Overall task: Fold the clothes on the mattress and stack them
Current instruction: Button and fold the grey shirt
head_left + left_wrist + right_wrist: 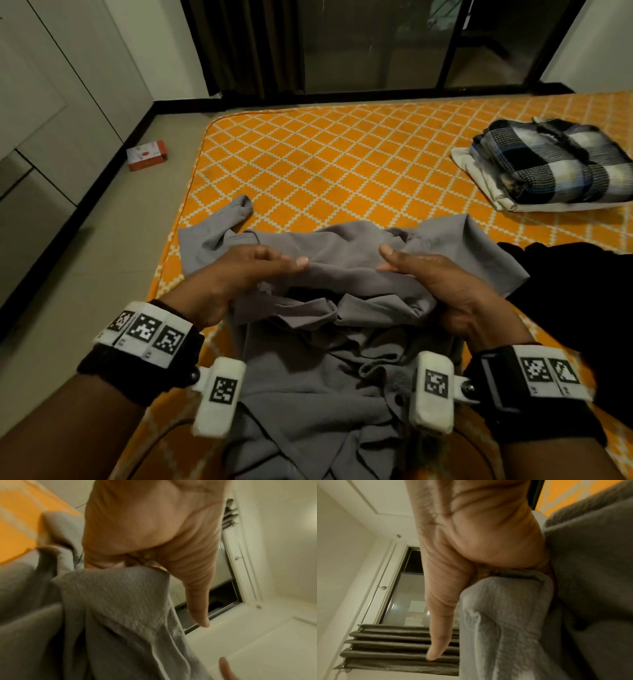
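A crumpled grey shirt (pixel 342 260) lies on the near part of the orange patterned mattress (pixel 342 154), its lower end bunched toward me. My left hand (pixel 239 277) grips a fold of its upper left part, thumb stretched out toward the middle. My right hand (pixel 431 277) grips a fold on the upper right, thumb up. In the left wrist view the grey cloth (pixel 111 608) passes into the curled fingers of my left hand (pixel 145 534). In the right wrist view the grey fabric (pixel 505 608) is likewise tucked into my right hand (pixel 479 540).
A stack of folded clothes, a blue-white checked garment (pixel 555 161) on top of white ones, sits at the mattress's far right. A black garment (pixel 565 274) lies to the right of the shirt. A red and white box (pixel 146 155) lies on the floor left of the mattress.
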### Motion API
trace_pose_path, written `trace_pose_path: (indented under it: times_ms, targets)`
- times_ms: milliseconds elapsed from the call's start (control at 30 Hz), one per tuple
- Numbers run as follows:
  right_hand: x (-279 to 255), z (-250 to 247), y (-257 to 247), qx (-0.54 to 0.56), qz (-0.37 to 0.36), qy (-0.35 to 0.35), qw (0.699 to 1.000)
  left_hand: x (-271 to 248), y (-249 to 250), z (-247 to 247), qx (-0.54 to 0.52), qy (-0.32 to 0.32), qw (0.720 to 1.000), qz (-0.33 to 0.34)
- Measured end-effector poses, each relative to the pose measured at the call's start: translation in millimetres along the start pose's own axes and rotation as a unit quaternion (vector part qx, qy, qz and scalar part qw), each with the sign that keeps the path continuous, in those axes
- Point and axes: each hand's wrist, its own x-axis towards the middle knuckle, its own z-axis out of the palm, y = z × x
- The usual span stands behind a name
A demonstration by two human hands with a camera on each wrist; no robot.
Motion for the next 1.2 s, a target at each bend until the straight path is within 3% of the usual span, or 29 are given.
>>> trace_pose_path:
  times_ms: [100, 167, 233, 367, 433, 533, 567, 633, 767, 833, 933, 1000, 1033, 1100, 1200]
  targets:
    - [-5.2, 0.5, -0.1, -0.073, -0.099, 0.019, 0.992, -2.5, -0.5, 2.0, 0.146, 0.021, 0.982, 0.116]
    - [-7.9, 0.5, -1.3, -0.127, -0.141, 0.029, 0.981, 3.5, -6.7, -1.2, 0.271, 0.049, 0.943, 0.185]
    - [-7.7, 1.3, 0.0, -0.19, -0.169, 0.051, 0.966, 7.7, -13.2, -3.2, 0.369, 0.118, 0.895, 0.221]
    - [-0.5, -2.0, 7.5, -0.377, -0.205, 0.13, 0.894, 4.4, -13.8, -0.3, 0.428, 0.257, 0.828, 0.254]
    - [1.6, -1.3, 7.6, -0.432, -0.244, 0.164, 0.853, 2.0, -11.3, 2.3, 0.418, 0.289, 0.82, 0.264]
    - [1.0, 2.7, 3.0, -0.48, -0.307, 0.283, 0.771, 4.2, -6.1, 2.9, 0.357, 0.337, 0.829, 0.27]
    - [-0.3, 3.7, 0.8, -0.474, -0.322, 0.313, 0.757, 5.0, -3.6, 3.7, 0.337, 0.342, 0.833, 0.273]
    - [-2.9, 5.6, -3.9, -0.437, -0.341, 0.342, 0.759, 4.6, 2.7, 4.8, 0.29, 0.329, 0.853, 0.283]
    - [-9.8, 13.7, -12.4, -0.376, -0.339, 0.335, 0.794, -4.6, 20.5, 11.4, 0.209, 0.298, 0.884, 0.294]
    - [-12.5, 19.6, -20.4, -0.312, -0.334, 0.326, 0.828, -8.1, 29.4, 13.6, 0.217, 0.28, 0.882, 0.31]
    - [-25.6, 26.6, -42.0, -0.12, -0.321, 0.254, 0.904, -16.4, 44.6, 9.6, 0.185, 0.23, 0.908, 0.298]
    - [-41.0, 26.2, -57.7, -0.043, -0.314, 0.201, 0.927, -27.0, 57.6, 3.7, 0.183, 0.199, 0.917, 0.293]
    - [-49.3, 23.7, -64.2, -0.053, -0.324, 0.186, 0.926, -34.4, 64.9, 0.1, 0.189, 0.18, 0.92, 0.292]
    - [-67.7, 17.9, -78.0, -0.158, -0.366, 0.191, 0.897, -50.1, 80.5, -8.1, 0.232, 0.151, 0.909, 0.312]
    - [-94.6, 17.7, -110.5, -0.358, -0.411, 0.246, 0.801, -69.6, 106.4, -14.0, 0.372, 0.217, 0.825, 0.366]
